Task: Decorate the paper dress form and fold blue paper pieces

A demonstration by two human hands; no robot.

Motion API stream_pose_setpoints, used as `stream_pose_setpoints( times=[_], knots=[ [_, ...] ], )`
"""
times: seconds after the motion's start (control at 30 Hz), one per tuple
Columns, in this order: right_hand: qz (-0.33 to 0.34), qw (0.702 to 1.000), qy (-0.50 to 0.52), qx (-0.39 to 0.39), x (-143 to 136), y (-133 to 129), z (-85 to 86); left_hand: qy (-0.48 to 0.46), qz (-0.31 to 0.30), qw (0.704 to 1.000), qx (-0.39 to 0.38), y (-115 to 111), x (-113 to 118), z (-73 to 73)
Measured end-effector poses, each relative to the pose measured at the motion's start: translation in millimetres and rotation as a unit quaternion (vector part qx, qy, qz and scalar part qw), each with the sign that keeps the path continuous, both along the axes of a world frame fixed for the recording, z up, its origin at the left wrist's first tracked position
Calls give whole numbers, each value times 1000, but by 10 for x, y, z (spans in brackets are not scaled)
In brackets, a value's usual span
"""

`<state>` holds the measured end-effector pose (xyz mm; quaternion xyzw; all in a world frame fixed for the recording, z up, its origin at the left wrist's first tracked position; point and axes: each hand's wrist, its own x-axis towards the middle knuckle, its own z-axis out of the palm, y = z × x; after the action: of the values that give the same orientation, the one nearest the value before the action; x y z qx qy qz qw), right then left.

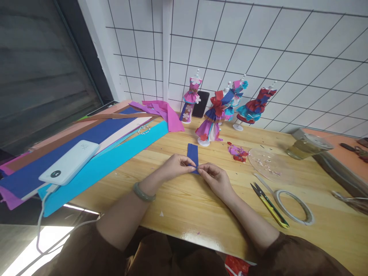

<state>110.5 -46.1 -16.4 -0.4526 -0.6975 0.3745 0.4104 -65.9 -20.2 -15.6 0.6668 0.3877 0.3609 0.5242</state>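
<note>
Apparently early on, the left hand (184, 165) and right hand (214, 177) are pinching the near end of a blue strip (193, 153) lying on the bench (172, 199); gathering looks just begun, while the strip's far part is extending flat beyond the fingertips.

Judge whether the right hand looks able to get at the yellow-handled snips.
Probably yes: the snips lie uncovered to the right of the right hand, nothing visibly between them, though it is busy pinching the blue strip.
</note>
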Motion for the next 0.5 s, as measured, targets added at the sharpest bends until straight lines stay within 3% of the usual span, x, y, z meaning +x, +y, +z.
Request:
stream_pose_setpoints(
  times=[0.27,0.5],
  knots=[
    [3,999,-17,28,10,17,-32,1,2,1000,11,-23,0,28],
    [-16,999,23,-22,23,30,-20,-37,3,999,-12,7,-19,10]
  ],
)
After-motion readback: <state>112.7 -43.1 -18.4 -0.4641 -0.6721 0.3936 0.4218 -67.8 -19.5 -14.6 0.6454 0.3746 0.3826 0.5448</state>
